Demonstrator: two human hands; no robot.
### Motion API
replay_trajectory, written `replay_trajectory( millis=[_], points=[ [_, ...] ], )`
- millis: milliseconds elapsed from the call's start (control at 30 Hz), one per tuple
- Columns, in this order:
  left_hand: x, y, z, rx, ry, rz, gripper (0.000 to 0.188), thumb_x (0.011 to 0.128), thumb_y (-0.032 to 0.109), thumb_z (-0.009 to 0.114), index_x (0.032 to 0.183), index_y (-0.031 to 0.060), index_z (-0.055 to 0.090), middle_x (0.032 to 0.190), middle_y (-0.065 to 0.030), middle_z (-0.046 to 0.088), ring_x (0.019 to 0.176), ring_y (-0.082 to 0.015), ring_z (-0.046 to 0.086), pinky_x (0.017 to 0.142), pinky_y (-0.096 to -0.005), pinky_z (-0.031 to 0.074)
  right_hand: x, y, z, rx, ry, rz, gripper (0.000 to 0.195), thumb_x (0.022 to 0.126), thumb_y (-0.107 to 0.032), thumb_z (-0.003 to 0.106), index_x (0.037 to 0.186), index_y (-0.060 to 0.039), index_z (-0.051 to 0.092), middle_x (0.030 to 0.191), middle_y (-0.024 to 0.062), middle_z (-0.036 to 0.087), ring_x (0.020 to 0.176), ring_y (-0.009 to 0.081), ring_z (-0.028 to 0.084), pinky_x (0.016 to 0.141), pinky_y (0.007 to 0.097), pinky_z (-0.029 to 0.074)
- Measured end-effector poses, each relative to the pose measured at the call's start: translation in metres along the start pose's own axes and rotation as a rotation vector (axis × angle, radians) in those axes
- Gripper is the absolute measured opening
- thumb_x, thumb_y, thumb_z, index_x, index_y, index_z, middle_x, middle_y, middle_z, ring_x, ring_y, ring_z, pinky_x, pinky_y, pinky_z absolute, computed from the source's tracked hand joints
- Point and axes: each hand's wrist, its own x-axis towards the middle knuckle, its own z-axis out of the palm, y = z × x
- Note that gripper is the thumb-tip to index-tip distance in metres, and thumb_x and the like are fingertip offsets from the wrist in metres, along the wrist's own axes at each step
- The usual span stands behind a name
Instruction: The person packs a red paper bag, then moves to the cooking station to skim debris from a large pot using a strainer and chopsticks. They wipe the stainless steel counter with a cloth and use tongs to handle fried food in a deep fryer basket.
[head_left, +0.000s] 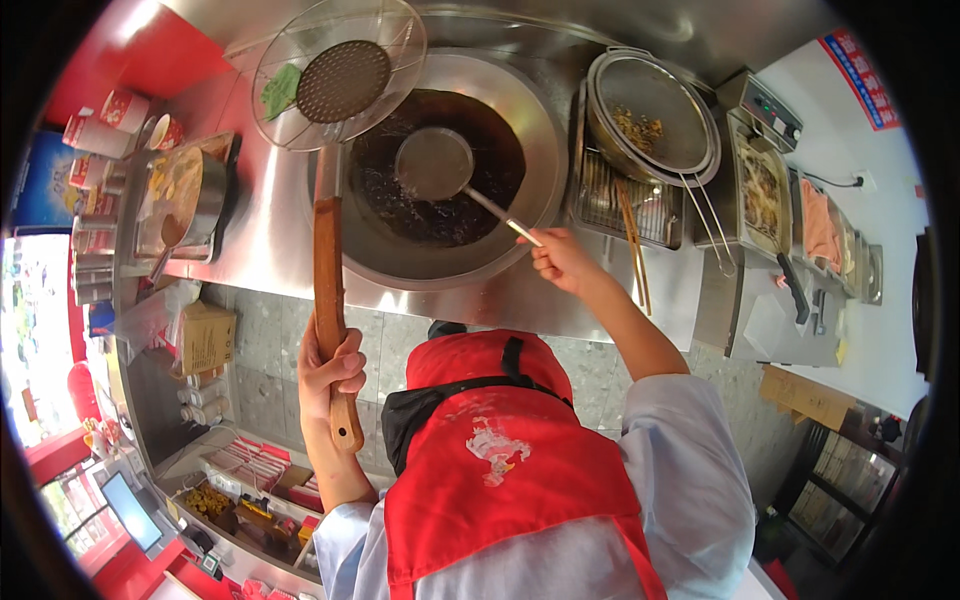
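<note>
My left hand (330, 367) grips the wooden handle (328, 285) of a large wire skimmer (343, 81). Its round basket is held over the left part of the wok's rim, and a green leafy piece (281, 91) lies in it beside the perforated centre. With my right hand (559, 259) I hold the metal handle of a fine-mesh strainer (435, 163), whose round head is in or just above the dark oil (480, 217) in the big metal wok (540, 187). Small bubbles show near the strainer. How deep the mesh sits cannot be told.
Right of the wok, a mesh sieve (664, 120) with browned bits rests over a bowl above a wire rack (630, 202); wooden chopsticks (636, 247) lean there. Farther right stands a fryer (761, 180). A pot (184, 199) with a ladle stands left, near paper cups (124, 111).
</note>
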Motion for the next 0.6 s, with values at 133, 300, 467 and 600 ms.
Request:
replay_trajectory(
  millis=[133, 300, 467, 600],
  points=[
    [0.0, -0.011, -0.007, -0.047, -0.045, 0.017, 0.079, 0.073, -0.016, 0.053, 0.145, 0.0074, 0.031, 0.072, 0.001, 0.036, 0.048, -0.0012, 0.031, 0.039, -0.0151, 0.023, -0.077, -0.049, -0.027, 0.009, 0.134, -0.266, 0.023, 0.1, -0.024, 0.05, 0.104, -0.0031, 0.06, 0.062, -0.0069, 0.035, 0.047, 0.0028, 0.027, 0.04, 0.0192, 0.019],
    [0.001, -0.023, -0.01, -0.098, -0.08, 0.011, 0.078, 0.074, -0.017, 0.051, 0.145, 0.0061, 0.03, 0.072, 0.0009, 0.035, 0.048, -0.001, 0.029, 0.039, -0.015, 0.023, -0.113, -0.068, -0.084, -0.428, 0.659, -0.768, 0.027, 0.1, -0.024, 0.05, 0.112, 0.0, 0.056, 0.066, 0.0015, 0.048, 0.051, 0.0113, 0.044, 0.045, 0.0276, 0.034],
    [0.004, -0.027, -0.003, -0.079, -0.075, -0.017, 0.078, 0.073, -0.014, 0.057, 0.143, 0.0081, 0.033, 0.07, 0.0025, 0.035, 0.048, -0.0011, 0.03, 0.039, -0.0148, 0.022, -0.092, -0.027, -0.141, -1.031, 1.07, -1.04, 0.03, 0.098, -0.012, 0.049, 0.124, 0.0018, 0.042, 0.093, 0.0264, 0.064, 0.083, 0.0446, 0.062, 0.068, 0.0476, 0.047],
    [0.004, -0.027, -0.001, -0.12, -0.082, -0.017, 0.081, 0.072, -0.019, 0.048, 0.147, 0.0058, 0.028, 0.072, 0.001, 0.036, 0.048, -0.0007, 0.029, 0.039, -0.0153, 0.019, -0.085, 0.005, -0.14, -1.083, 1.153, -0.978, 0.03, 0.1, -0.015, 0.047, 0.125, 0.0009, 0.042, 0.094, 0.026, 0.064, 0.084, 0.0448, 0.062, 0.071, 0.0469, 0.047]
  ],
)
